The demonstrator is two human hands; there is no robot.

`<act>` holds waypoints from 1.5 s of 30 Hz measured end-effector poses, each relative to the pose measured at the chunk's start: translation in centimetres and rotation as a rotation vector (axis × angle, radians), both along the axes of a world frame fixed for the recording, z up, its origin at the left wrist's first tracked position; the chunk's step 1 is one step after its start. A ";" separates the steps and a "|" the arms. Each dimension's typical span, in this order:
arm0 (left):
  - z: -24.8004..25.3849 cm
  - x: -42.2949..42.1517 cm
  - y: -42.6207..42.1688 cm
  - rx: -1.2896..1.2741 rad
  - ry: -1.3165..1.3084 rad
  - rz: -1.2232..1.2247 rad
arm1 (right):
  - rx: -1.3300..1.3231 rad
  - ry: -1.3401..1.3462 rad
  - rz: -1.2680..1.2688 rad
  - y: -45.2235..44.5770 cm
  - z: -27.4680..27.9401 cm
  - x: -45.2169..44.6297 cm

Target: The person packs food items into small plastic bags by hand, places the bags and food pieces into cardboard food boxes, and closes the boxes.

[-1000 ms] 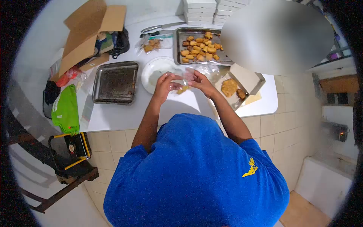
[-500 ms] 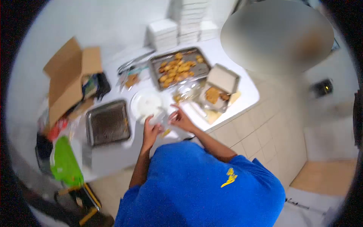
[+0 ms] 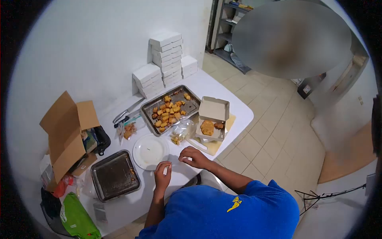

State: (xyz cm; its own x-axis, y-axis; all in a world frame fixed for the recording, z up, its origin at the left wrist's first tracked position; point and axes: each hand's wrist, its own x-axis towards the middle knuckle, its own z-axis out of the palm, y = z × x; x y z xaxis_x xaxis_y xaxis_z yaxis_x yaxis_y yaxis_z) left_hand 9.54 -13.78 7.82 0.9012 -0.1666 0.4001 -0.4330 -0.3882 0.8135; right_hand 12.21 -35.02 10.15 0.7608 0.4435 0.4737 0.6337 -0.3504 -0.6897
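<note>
left hand [image 3: 162,177] is half-curled just beside the white plate [image 3: 152,159]; right hand [image 3: 194,157], fingers bent, is near the clear plastic bag [image 3: 184,129] beside the baking tray [image 3: 191,106]. whether either grips anything cannot be told.

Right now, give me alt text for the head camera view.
A bare left hand and bare right hand are close together near a round white plate on a white table. Beyond are a rectangular metal tray of golden-brown chunks and an open pale cardboard box.

head: worn on head | faces forward, down | shirt [image 3: 234,217] nearest, low in frame | table [image 3: 238,108] beyond
</note>
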 end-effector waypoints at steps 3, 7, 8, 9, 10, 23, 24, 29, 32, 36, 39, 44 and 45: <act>-1.0 0.3 -0.5 0.011 0.010 -0.014 | 0.033 0.051 -0.025 -0.5 -1.2 -1.4; -10.4 -0.4 -0.1 0.228 0.329 -0.096 | -0.170 0.095 -0.083 -1.3 -9.9 -2.2; -11.5 -0.6 0.1 0.321 0.386 -0.142 | -0.212 0.146 -0.084 -1.5 -12.3 -2.3; -12.1 -0.8 0.2 0.411 0.446 -0.189 | -0.256 0.201 -0.084 -1.4 -14.1 -2.4; -12.5 -0.9 0.1 0.430 0.398 -0.146 | -0.241 0.293 -0.130 -1.2 -15.0 -2.7; -11.9 0.4 -2.0 0.748 0.156 -0.245 | -0.160 0.171 -0.323 -0.6 -14.3 -2.7; -11.9 0.8 -2.0 0.740 0.182 -0.239 | -0.174 -0.009 -0.305 -0.9 -12.8 -2.8; -13.0 2.6 -1.7 0.672 0.322 -0.275 | -0.485 -0.034 -0.112 -1.3 -13.8 -2.1; -14.1 2.8 -2.0 0.654 0.363 -0.214 | -0.639 0.000 -0.114 -0.6 -14.4 -1.0; -9.3 0.7 -2.7 0.712 0.003 -0.117 | -0.682 0.050 -0.125 -0.1 -15.3 -0.2; -9.5 0.5 -2.5 0.817 -0.049 -0.149 | -0.721 0.091 -0.143 0.3 -14.7 0.0; -10.8 2.8 -3.3 0.873 0.281 -0.195 | -0.604 0.265 -0.144 0.8 -17.4 0.8; -12.5 3.0 -2.7 0.837 0.122 -0.246 | -0.605 0.405 -0.172 1.1 -15.3 0.5</act>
